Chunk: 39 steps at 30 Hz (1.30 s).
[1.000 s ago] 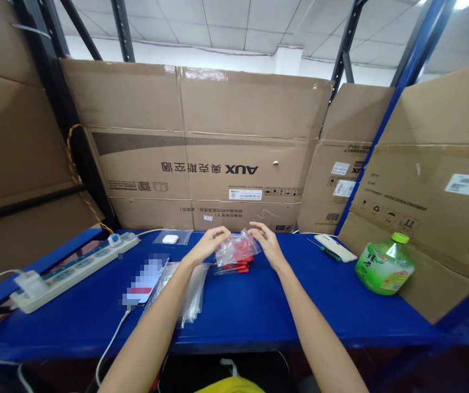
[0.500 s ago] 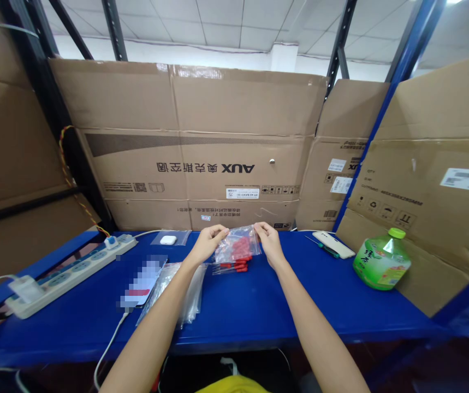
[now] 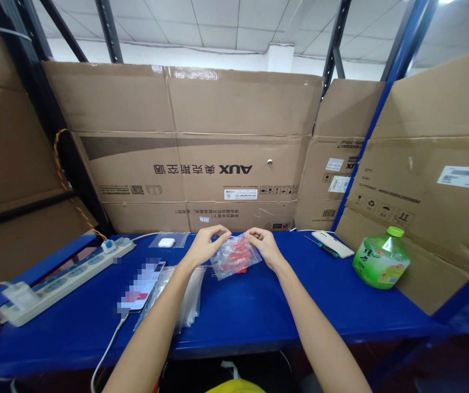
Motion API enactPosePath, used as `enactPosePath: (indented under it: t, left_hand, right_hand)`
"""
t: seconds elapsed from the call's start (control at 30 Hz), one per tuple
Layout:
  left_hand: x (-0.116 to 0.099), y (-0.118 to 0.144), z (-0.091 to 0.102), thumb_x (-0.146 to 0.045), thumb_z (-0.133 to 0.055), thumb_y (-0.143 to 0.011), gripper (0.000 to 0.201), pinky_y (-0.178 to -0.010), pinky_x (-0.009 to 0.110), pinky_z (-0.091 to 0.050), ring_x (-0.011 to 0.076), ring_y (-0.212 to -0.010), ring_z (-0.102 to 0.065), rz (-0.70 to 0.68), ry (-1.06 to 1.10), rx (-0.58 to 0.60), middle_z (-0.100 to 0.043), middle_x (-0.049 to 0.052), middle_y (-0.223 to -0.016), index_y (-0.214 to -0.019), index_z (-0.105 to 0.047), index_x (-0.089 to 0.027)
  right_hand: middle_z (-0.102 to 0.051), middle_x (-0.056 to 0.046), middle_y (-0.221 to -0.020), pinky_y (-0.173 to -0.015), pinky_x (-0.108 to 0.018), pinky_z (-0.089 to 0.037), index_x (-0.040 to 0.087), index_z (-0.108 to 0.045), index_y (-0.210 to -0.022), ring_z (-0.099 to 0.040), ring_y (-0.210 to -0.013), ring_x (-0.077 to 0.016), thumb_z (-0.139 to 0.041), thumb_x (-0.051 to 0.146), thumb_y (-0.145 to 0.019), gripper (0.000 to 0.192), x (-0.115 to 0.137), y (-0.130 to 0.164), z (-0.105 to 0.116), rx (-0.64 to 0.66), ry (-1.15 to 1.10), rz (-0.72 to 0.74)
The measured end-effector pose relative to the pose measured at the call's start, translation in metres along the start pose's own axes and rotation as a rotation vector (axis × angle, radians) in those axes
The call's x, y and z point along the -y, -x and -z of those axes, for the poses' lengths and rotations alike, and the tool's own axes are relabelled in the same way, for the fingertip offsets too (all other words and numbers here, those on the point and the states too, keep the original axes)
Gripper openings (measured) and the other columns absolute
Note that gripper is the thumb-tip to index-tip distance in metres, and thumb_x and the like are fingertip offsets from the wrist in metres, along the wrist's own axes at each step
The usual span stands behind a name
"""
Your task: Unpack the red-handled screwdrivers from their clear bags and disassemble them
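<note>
Clock is from the clear bag (image 3: 223, 257) in the hands, 12 pointing away from the person. Biggest first: tall cardboard sheet (image 3: 218, 109) at 12, upright along the far edge, AUX print upside down; more cardboard (image 3: 431, 109) at 2. Blue table (image 3: 275, 316) under everything. White power strip (image 3: 74, 278) toward 8–9, lying at a slant, plugs in both ends. Green bottle (image 3: 381, 262) at 3, upright, lime cap on, well apart from the hands. Stack of empty bags (image 3: 191, 300) at 7, flat, left forearm over part of it. Left hand (image 3: 207, 245) at 9–10: thumb and forefinger pinched on the bag's top edge. Right hand (image 3: 265, 245) at 2–3: fingertips pinched on the same edge, other side. Phone (image 3: 152, 278) at 8, just beside the stack, partly pixelated, white cable at its near end. Clear bag itself sits mid-table between both hands, tilted, crinkled, mouth side up at the fingers. White slab (image 3: 332, 244) between 2 and 3, flat; green-handled screwdriver (image 3: 327, 250) along its near side, can't tell if touching. White case (image 3: 166, 243) at 9–10, on a small clear sheet (image 3: 179, 240). Smallest: red pieces (image 3: 241, 271) showing through the bag and at its lower edge; can't tell how many are inside vs underneath.
</note>
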State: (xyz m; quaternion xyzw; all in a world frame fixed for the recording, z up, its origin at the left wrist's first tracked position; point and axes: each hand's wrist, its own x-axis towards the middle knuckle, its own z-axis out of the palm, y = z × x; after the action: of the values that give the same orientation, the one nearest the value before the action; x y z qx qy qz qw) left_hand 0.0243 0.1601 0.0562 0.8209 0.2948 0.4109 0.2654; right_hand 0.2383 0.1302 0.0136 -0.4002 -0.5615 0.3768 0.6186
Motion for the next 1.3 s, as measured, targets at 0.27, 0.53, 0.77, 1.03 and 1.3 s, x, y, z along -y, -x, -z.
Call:
enactPosePath:
  t: [0.27, 0.53, 0.77, 1.03, 1.3]
  left_hand:
    - [-0.006, 0.004, -0.015, -0.044, -0.057, -0.093, 0.03, -0.062, 0.025, -0.039, 0.0151, -0.066, -0.058, -0.011, -0.014, 0.083, -0.069, 0.001, -0.073, -0.086, -0.069, -0.017]
    - [-0.005, 0.005, -0.017, -0.043, -0.052, -0.095, 0.032, -0.061, 0.025, -0.037, 0.0148, -0.066, -0.055, -0.038, -0.028, 0.076, -0.067, 0.001, -0.072, -0.084, -0.067, -0.017]
    - [-0.007, 0.007, -0.02, -0.046, -0.053, -0.094, 0.033, -0.061, 0.025, -0.038, 0.0142, -0.065, -0.054, -0.032, 0.023, 0.038, -0.067, 0.001, -0.074, -0.084, -0.067, -0.017]
    - [-0.004, 0.007, -0.022, -0.049, -0.053, -0.095, 0.037, -0.06, 0.024, -0.036, 0.0131, -0.063, -0.05, -0.001, 0.094, 0.074, -0.065, 0.001, -0.073, -0.085, -0.066, -0.016]
    - [-0.003, 0.007, -0.019, -0.05, -0.054, -0.093, 0.036, -0.058, 0.024, -0.036, 0.0134, -0.061, -0.048, -0.003, 0.085, -0.027, -0.06, 0.0, -0.067, -0.082, -0.065, -0.016]
  right_hand:
    - [-0.065, 0.0, -0.071, -0.063, -0.026, -0.043, 0.018, -0.069, -0.079, -0.054, -0.063, -0.0132, -0.08, 0.05, -0.072, 0.035, 0.001, 0.005, -0.013, 0.143, 0.029, 0.009]
    - [-0.066, 0.0, -0.074, -0.066, -0.027, -0.045, 0.019, -0.068, -0.08, -0.056, -0.067, -0.0145, -0.079, 0.052, -0.073, 0.036, -0.002, 0.007, -0.013, 0.161, 0.047, 0.023]
    - [-0.066, 0.0, -0.074, -0.067, -0.028, -0.045, 0.019, -0.069, -0.079, -0.057, -0.068, -0.015, -0.076, 0.051, -0.078, 0.032, 0.001, 0.01, -0.013, 0.192, 0.071, 0.054]
    - [-0.067, -0.001, -0.074, -0.069, -0.029, -0.045, 0.02, -0.068, -0.077, -0.058, -0.069, -0.0161, -0.076, 0.05, -0.078, 0.031, 0.004, 0.01, -0.011, 0.208, 0.097, 0.068]
    - [-0.067, 0.0, -0.073, -0.068, -0.027, -0.046, 0.019, -0.068, -0.077, -0.057, -0.068, -0.0154, -0.079, 0.051, -0.074, 0.034, 0.003, 0.01, -0.012, 0.197, 0.042, 0.011]
